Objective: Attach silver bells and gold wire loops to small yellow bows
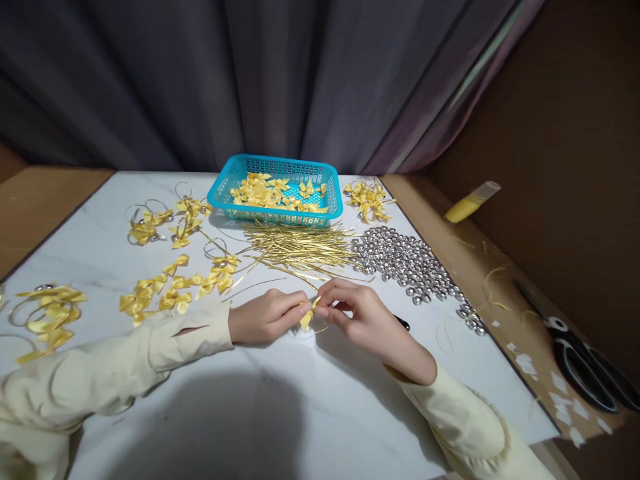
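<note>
Head view, only view I have: both hands meet at centre frame, low on the white table (310, 413). The left hand (263, 318) and the right hand (363, 320) each pinch the same small yellow bow (307, 319) between fingertips, so both are closed on it; the bow sits just above the tabletop, between the two hands. I think a thin gold loop hangs under it, but it is too fine to confirm. Risks as I judge them: the bow is tiny and the pinch shallow, so a slip would drop it among the loose bows (165, 287) left of centre, where it would be hard to tell apart. The gold wires (300, 248) lie just beyond the knuckles; a sleeve sweep could scatter them. The silver bells (410, 263) at right centre are round and lie near the table's right edge, so a nudge could roll them off. Blue basket (275, 190) at upper centre holds more bows. Scissors (585, 363) lie lower right, yellow tube (470, 203) upper right. No readable writing, brand or label anywhere.
</note>
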A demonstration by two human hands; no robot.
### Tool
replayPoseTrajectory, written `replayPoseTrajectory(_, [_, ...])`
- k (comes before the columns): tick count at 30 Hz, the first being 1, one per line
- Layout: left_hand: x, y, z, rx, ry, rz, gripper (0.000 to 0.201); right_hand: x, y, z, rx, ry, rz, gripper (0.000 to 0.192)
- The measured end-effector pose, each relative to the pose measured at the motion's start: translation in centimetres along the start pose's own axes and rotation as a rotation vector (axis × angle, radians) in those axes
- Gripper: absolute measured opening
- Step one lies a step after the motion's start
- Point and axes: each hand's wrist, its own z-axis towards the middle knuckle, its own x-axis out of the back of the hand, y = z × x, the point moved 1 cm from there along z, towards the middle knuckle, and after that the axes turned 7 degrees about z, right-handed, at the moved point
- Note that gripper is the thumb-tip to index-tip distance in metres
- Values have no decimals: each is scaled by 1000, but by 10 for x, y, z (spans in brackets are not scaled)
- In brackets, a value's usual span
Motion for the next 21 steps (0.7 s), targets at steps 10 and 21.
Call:
replayPoseTrajectory(10, [0,-2,-1,-47,-38,-136,14,-1,2,1,-25,11,23,15])
replayPoseTrajectory(21, [-4,-4,-3,-17,-7,-73,10,-1,2,0,-61,20,77,14])
